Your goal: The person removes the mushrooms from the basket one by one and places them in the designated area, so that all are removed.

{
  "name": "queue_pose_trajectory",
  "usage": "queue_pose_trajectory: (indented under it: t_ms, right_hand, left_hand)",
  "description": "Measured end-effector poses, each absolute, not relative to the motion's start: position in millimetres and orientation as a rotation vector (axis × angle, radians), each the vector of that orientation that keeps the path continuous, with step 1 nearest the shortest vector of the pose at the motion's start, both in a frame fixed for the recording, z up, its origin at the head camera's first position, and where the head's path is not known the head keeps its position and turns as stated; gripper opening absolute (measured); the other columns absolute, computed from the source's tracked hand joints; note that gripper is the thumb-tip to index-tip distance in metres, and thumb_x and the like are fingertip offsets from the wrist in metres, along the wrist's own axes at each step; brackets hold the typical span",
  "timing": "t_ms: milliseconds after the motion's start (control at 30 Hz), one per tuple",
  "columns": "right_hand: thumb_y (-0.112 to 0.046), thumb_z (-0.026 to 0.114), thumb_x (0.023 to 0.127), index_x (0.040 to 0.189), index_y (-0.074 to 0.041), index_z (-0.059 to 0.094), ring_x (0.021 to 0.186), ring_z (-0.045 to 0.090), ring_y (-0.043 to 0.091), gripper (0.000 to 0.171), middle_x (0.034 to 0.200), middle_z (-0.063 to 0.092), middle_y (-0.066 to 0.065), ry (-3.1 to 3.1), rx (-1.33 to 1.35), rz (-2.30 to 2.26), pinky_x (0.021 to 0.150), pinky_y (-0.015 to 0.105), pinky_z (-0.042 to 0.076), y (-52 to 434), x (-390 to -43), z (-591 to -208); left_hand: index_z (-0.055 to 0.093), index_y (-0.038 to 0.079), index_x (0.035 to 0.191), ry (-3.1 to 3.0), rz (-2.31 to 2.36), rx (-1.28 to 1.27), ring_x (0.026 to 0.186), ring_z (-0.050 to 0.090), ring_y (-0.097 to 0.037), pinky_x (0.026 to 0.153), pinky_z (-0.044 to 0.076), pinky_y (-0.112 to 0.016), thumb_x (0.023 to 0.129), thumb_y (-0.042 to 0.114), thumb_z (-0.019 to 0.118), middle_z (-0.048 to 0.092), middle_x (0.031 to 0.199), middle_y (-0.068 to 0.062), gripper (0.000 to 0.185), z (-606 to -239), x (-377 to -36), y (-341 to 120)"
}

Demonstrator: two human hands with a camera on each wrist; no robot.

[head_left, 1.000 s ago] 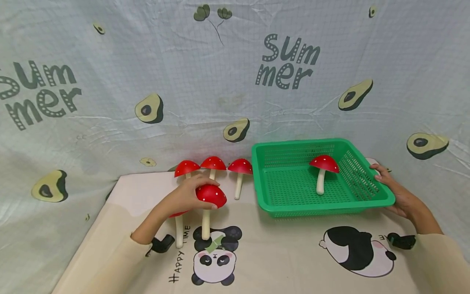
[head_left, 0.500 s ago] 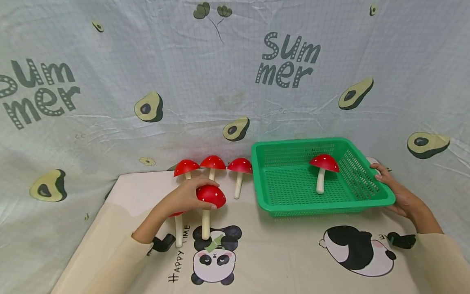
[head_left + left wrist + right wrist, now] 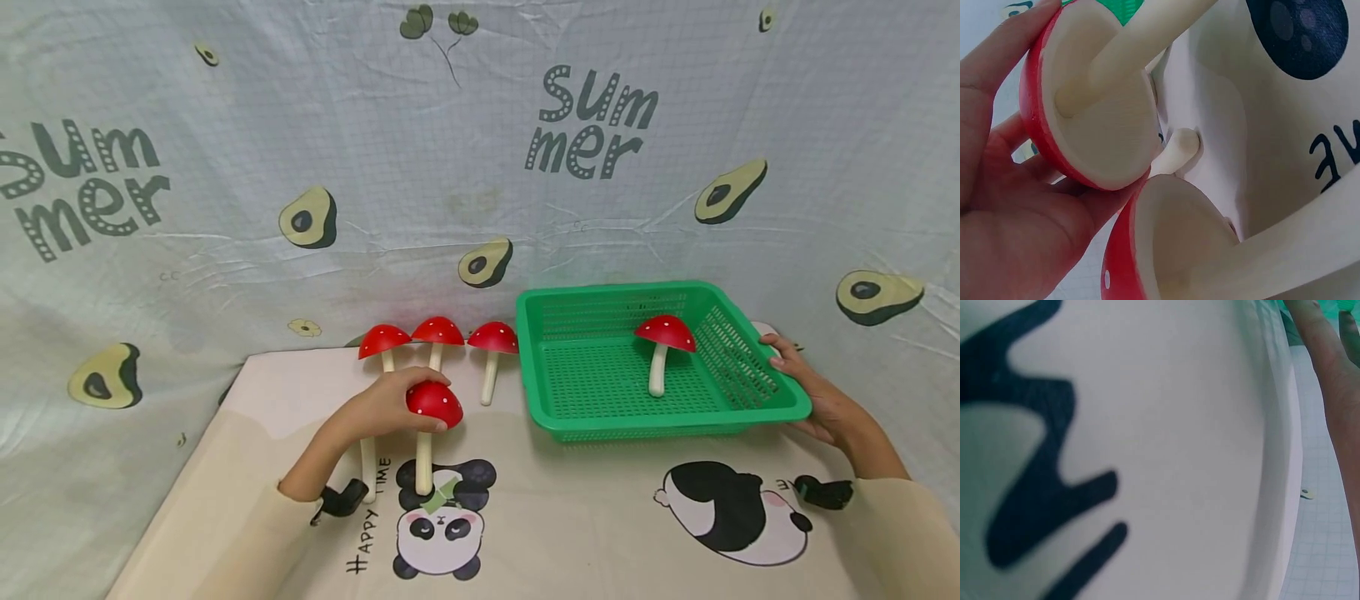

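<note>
My left hand [image 3: 386,406] grips a toy mushroom [image 3: 437,403] by its red, white-dotted cap, the pale stem pointing down toward me. In the left wrist view, thumb and fingers spread around the cap's edge, and the hollow cream underside shows. Another mushroom [image 3: 1120,250] lies right beside that hand; in the head view its cap is hidden and only its stem shows. On the right, my right hand [image 3: 813,396] holds the right rim of a green plastic basket [image 3: 585,422]. Inside the basket is a single mushroom [image 3: 666,335].
Along the back edge of the table, mushrooms lie in a row: one at left [image 3: 384,340], one in the middle [image 3: 438,331] and one at right [image 3: 492,338], close to the basket. The tablecloth [image 3: 577,517] carries panda prints. A patterned curtain [image 3: 420,175] hangs behind.
My left hand and the gripped mushroom have shifted slightly toward me. The cap of the mushroom beside them is now covered by the hand. My right hand and the basket keep their place.
</note>
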State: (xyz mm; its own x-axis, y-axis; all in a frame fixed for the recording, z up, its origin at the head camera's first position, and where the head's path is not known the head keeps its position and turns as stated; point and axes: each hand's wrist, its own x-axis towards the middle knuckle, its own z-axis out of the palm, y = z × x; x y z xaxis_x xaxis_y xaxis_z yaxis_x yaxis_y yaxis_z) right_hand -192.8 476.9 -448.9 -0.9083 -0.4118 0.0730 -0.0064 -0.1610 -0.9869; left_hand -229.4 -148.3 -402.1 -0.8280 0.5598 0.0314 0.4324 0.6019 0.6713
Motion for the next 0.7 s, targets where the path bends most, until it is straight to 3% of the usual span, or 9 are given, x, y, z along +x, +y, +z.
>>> queue_pose_trajectory:
  t_ms: [700]
  right_hand:
    - [-0.020, 0.021, 0.111, 0.139, -0.039, 0.025, 0.102, 0.070, 0.018, 0.033, 0.126, 0.054, -0.005, 1.796, -0.472, -2.167, 0.078, 0.037, 0.062, 475.9, -193.2, -444.3]
  left_hand:
    - [0.065, 0.009, 0.129, 2.654, 0.897, 0.816, 0.118, 0.057, -0.028, 0.092, 0.057, -0.044, 0.080, 0.028, 0.087, 0.064, 0.125, -0.005, 0.057, -406.1, -237.8, -144.8]
